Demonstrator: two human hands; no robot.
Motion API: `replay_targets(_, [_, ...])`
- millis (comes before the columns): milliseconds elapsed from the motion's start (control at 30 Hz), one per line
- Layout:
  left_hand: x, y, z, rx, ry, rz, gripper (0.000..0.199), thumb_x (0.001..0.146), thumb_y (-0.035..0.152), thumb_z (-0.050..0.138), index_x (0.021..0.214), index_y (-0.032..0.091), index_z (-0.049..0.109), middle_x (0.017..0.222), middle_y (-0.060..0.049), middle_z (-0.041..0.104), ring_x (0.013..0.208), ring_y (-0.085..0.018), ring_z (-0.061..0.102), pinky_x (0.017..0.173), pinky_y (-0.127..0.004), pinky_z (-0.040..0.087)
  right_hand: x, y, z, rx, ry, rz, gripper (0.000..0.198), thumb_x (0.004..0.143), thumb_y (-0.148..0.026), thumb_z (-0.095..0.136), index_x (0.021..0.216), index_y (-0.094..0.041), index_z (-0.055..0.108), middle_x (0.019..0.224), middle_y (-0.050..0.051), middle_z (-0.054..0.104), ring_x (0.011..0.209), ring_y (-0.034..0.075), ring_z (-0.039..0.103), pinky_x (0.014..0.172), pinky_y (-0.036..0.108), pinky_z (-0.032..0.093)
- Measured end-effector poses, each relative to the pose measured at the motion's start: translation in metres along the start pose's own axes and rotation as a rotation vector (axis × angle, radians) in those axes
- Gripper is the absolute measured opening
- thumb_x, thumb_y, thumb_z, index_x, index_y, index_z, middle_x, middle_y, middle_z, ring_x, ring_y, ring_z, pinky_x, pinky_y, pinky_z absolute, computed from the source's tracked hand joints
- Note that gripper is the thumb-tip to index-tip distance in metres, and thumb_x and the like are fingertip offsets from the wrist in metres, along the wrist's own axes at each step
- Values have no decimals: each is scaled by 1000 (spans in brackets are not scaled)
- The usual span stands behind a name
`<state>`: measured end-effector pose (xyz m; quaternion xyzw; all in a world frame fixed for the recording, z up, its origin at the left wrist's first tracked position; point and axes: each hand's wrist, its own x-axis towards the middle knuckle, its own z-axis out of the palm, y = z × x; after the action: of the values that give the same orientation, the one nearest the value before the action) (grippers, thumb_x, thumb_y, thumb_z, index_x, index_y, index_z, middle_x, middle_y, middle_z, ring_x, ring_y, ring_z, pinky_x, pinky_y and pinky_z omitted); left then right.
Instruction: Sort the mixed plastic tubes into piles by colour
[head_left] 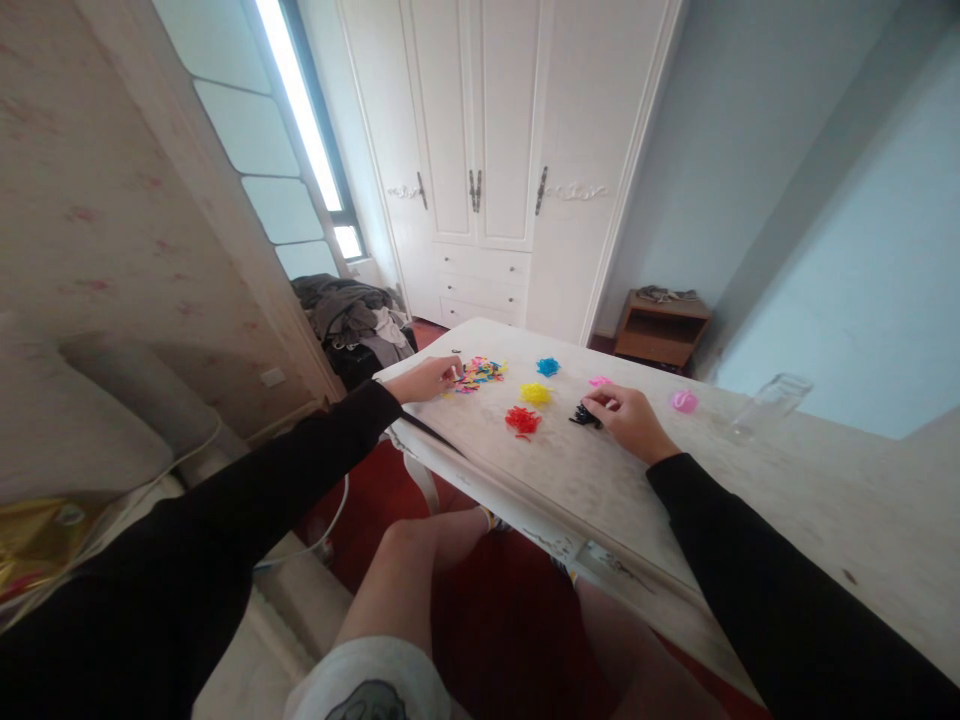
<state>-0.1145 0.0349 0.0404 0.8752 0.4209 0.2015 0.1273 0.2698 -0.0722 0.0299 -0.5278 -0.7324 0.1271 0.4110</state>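
My left hand (429, 380) rests at the left end of the white table, its fingers closed at the edge of a mixed pile of small colourful strips (484, 373). What its fingertips hold, if anything, is too small to tell. My right hand (628, 418) is pinched at a small pile of black pieces (581, 416) and partly covers it. Between the hands lie a red pile (523, 421), a yellow pile (535, 393) and a blue pile (548, 367). Behind my right fingers a pink pile (600, 381) shows in part.
Right of my right hand are a round pink thing (683, 401) and a clear glass container (776, 402). The table (570, 490) extends to the right. Beyond it stand a white wardrobe (480, 130), a brown nightstand (660, 335) and heaped dark clothes (349, 310).
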Motion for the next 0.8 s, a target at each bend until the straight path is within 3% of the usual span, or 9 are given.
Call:
replay_targets(167, [1, 9, -6, -40, 63, 45, 16, 81, 22, 57, 94, 17, 65, 79, -3, 64, 71, -17, 55, 67, -28, 42, -1, 1, 0, 2, 0, 5, 26, 83, -40, 61, 77, -19, 74, 75, 7, 76, 66, 20, 63, 63, 33, 46])
replay_targets(300, [12, 29, -5, -196, 132, 124, 12, 81, 27, 63, 87, 17, 63, 78, -4, 65, 71, -16, 57, 67, -28, 46, 0, 2, -1, 11, 25, 8, 26, 83, -40, 62, 78, -18, 74, 76, 7, 76, 66, 20, 63, 64, 33, 46])
replay_targets(467, [47, 76, 16, -468, 59, 134, 18, 80, 30, 71, 88, 16, 64, 74, -5, 71, 68, -16, 66, 63, -26, 50, 2, 4, -11, -17, 177, 56, 25, 84, -39, 62, 78, -18, 73, 74, 6, 74, 66, 19, 60, 64, 32, 45])
replay_targets(567, [67, 100, 32, -538, 123, 181, 19, 78, 28, 75, 86, 14, 65, 74, -5, 71, 71, -15, 69, 66, -26, 54, 3, 6, -18, -74, 221, 89, 21, 84, -33, 61, 76, -17, 72, 76, 7, 74, 70, 18, 60, 67, 32, 44])
replay_targets(800, [69, 120, 35, -637, 93, 249, 20, 76, 25, 82, 83, 11, 70, 81, -5, 72, 84, -18, 74, 78, -31, 60, 3, 10, -17, -122, 170, 103, 18, 88, -35, 62, 77, -23, 70, 78, 4, 72, 73, 17, 57, 71, 34, 46])
